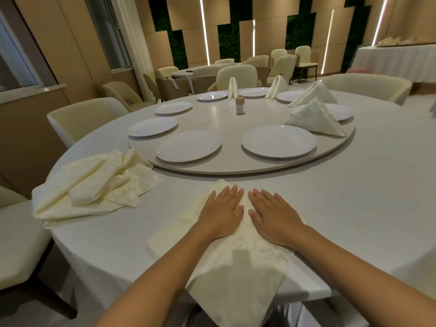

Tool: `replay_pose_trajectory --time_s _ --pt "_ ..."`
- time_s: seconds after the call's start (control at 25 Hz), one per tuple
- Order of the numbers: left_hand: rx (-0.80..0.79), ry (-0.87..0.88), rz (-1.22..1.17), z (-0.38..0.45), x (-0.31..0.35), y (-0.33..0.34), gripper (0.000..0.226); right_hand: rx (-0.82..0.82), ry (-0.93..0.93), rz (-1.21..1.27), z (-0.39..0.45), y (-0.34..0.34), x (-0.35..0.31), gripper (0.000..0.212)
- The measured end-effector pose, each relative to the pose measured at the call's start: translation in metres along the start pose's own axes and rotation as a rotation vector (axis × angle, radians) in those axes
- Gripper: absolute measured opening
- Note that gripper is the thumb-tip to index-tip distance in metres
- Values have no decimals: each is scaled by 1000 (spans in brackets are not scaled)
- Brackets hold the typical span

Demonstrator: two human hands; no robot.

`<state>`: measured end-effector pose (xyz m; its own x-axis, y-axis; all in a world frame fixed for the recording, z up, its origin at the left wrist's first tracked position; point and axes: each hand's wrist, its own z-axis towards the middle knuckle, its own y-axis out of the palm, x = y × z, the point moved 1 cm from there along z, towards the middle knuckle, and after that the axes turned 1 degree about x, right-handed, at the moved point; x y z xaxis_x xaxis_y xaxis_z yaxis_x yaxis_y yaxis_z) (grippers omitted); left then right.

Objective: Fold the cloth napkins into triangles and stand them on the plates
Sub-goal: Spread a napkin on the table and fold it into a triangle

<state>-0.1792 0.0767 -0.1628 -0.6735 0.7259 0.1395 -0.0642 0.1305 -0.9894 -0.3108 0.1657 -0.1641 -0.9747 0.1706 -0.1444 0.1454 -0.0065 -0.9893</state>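
Observation:
A cream cloth napkin [238, 263] lies on the white table in front of me, one corner hanging over the near edge. My left hand [221, 211] and my right hand [273, 215] press flat on it side by side, fingers straight. Several white plates ring the turntable [224, 166]; the two nearest, the left plate [188, 145] and the right plate [278, 140], are bare. A folded triangle napkin [315, 120] stands on a plate at the right, and another folded napkin [315, 93] stands behind it. Two more folded napkins, one [232, 88] and the other [276, 87], stand on far plates.
A heap of unfolded cream napkins [94, 187] lies at the table's left edge. A small brown shaker [240, 105] stands at the turntable's middle. Cream chairs [85, 118] surround the table, and more tables and chairs fill the room behind.

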Motion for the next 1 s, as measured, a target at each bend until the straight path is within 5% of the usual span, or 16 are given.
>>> replay_pose_trajectory --time_s 0.32,0.44,0.56,0.64,0.8,1.0 --pt "10 2 12 1 0 0 54 -54 129 -2 -35 -3 30 69" --pt "41 1 -189 -1 0 -8 50 -66 145 1 -43 -10 32 68" --pt "368 -141 -557 -20 -6 -26 35 79 142 -47 -39 -31 25 62" --pt "510 -260 -523 -39 -20 -39 28 185 142 57 -33 -46 23 52" --pt "272 -434 -229 -67 -55 -49 30 121 254 369 -17 -51 24 34" --pt "120 -563 -318 -72 -75 -45 36 -24 334 429 2 -49 20 18"
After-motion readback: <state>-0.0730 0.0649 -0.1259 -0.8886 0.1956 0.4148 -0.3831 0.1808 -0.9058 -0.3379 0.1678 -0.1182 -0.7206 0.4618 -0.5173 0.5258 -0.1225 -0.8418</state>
